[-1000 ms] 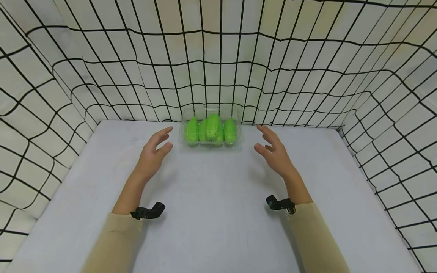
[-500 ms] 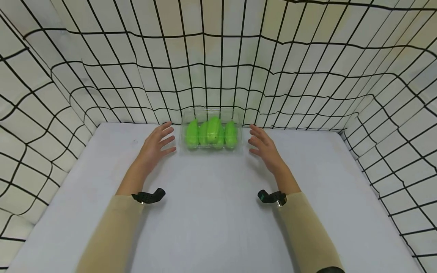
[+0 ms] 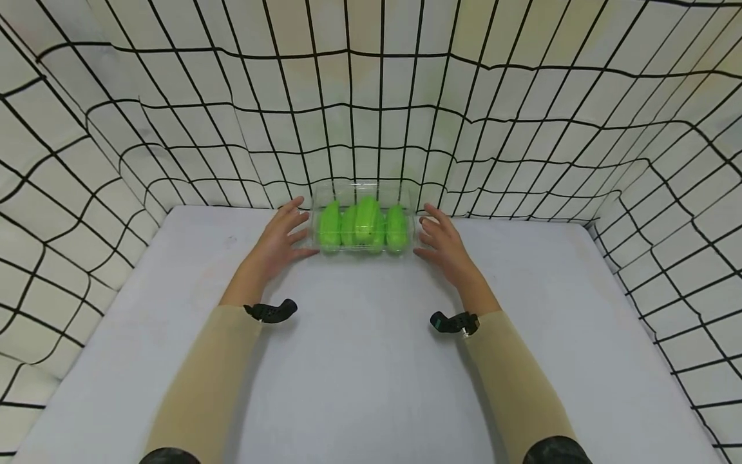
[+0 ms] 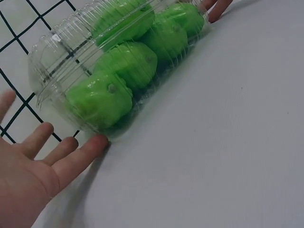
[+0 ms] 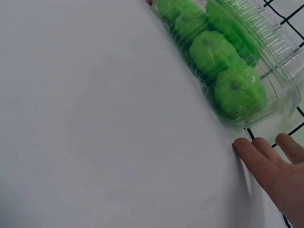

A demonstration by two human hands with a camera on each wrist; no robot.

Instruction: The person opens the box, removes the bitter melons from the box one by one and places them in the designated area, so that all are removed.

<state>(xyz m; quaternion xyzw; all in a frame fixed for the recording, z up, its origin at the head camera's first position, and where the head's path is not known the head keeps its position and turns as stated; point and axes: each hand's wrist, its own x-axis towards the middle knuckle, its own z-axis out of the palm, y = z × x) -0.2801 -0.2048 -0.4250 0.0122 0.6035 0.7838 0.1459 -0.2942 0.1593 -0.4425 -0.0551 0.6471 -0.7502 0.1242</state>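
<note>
A clear plastic clamshell box (image 3: 409, 222) stands at the back of the white surface, holding several bright green, elongated, lobed fruits (image 3: 366, 222). One fruit lies on top of the others. At the box's left end is my left hand (image 3: 279, 240), fingers spread and palm turned toward it. In the left wrist view its fingertips (image 4: 100, 140) reach the box's lower corner; whether they touch cannot be told. My right hand (image 3: 446, 248) stands at the other end, fingers extended. The right wrist view shows a small gap between its fingertips (image 5: 241, 142) and the box.
Black wire or cord netting (image 3: 377, 109) over white panels rises behind the box and along both sides. The white tabletop (image 3: 359, 361) spreads between the forearms. Dark bands with camera mounts (image 3: 272, 312) sit on both wrists.
Both hands have moved forward and inward, from apart from the box to right beside its two ends. Their fingers have spread. The box stays where it was.
</note>
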